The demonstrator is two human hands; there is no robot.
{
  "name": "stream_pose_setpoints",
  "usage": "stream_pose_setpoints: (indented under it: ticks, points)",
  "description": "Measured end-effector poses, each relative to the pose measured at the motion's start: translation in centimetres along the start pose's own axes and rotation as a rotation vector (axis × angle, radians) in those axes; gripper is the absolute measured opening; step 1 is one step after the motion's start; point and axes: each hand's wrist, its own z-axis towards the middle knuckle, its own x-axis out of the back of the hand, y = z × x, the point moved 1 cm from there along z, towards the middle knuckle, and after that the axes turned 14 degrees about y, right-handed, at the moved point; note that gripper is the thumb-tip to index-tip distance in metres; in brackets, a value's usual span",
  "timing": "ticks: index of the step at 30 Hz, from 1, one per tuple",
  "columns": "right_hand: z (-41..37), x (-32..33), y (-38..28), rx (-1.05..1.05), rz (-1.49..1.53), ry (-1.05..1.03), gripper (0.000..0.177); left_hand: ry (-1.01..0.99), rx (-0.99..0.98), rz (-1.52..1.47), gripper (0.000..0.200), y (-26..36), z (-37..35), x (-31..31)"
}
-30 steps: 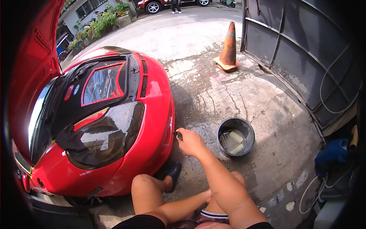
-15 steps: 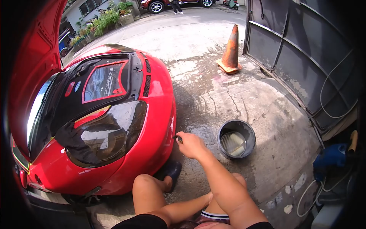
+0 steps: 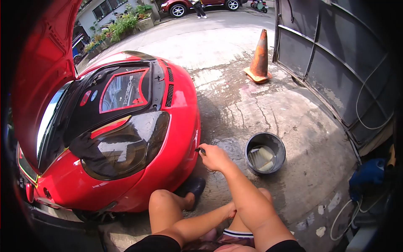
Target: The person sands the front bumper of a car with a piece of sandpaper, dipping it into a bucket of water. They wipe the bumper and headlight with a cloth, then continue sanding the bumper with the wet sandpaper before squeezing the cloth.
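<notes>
My right hand (image 3: 215,158) is closed around a small black object (image 3: 201,150), its tip at the edge of the red car's front bumper (image 3: 184,147). Too little of that object shows to tell its kind. My left hand (image 3: 231,209) lies by my thigh, mostly hidden behind my right forearm, so its fingers do not show. Beside the right hand, on the ground, stands a black bucket (image 3: 280,155) holding a little water and a pale block-like thing (image 3: 261,158). A dark cloth (image 3: 98,157) is draped over the car's tinted headlight (image 3: 138,143).
The car's front hood (image 3: 50,50) is raised. An orange traffic cone (image 3: 259,59) stands before a grey metal gate (image 3: 336,59). At the right lie a blue machine (image 3: 367,172) and a pale hose (image 3: 336,220). A person (image 3: 198,7) stands by another red vehicle (image 3: 210,5).
The whole view has shifted slightly, with the car and bucket appearing a little further right. My right hand stays at the bumper with the small black object.
</notes>
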Motion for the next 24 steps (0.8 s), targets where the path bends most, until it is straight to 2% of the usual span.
stream_pose_setpoints:
  ticks: [2,4,5,7,8,9,10,12,13,14,17,19,22,24]
  points:
    - [0.0,0.3,0.1,-0.03,0.05,0.039,0.045,0.084,-0.099,0.061,0.035,2.3,-2.3,2.5]
    - [0.1,0.7,0.4,0.018,0.123,0.18,0.042,0.179,-0.271,0.18,0.035,6.1,-5.7,4.6]
    - [0.2,1.0,0.5,0.046,0.162,0.243,0.041,0.229,-0.384,0.261,0.035,8.7,-7.8,5.2]
    - [0.3,1.9,0.8,0.129,0.321,0.407,0.051,0.403,-0.65,0.535,0.04,14.7,-13.6,5.5]
    - [0.4,2.1,1.3,0.153,0.361,0.454,0.053,0.436,-0.887,0.665,0.043,17.3,-15.8,6.8]
    - [0.6,2.3,1.8,0.212,0.323,0.495,0.052,0.557,-0.96,0.773,0.044,20.0,-20.0,6.6]
    - [0.4,3.1,1.4,-0.023,0.434,0.382,0.054,0.722,-1.032,0.909,0.046,22.4,-25.0,5.8]
    - [0.8,2.2,3.0,0.056,0.485,0.425,0.052,1.005,-1.422,1.281,0.043,26.6,-31.2,9.2]
    - [0.0,3.1,2.0,0.023,0.459,0.37,0.051,1.09,-1.635,1.44,0.043,28.6,-34.3,10.8]
    - [-0.1,2.8,2.1,0.052,0.437,0.358,0.051,1.283,-1.674,1.592,0.04,30.2,-37.4,12.0]
    - [-0.4,1.9,2.2,0.114,0.369,0.343,0.048,1.842,-1.614,1.878,0.057,34.2,-45.2,16.1]
    - [-0.7,1.6,1.9,0.118,0.318,0.33,0.045,2.119,-1.454,1.814,0.075,36.0,-48.6,18.1]
    - [-0.7,1.3,1.1,0.051,0.264,0.293,0.041,2.373,-1.113,1.682,0.096,38.3,-50.9,20.4]
    - [-0.3,1.0,1.1,0.068,0.237,0.304,0.04,2.434,-0.941,1.694,0.096,38.7,-49.6,18.8]
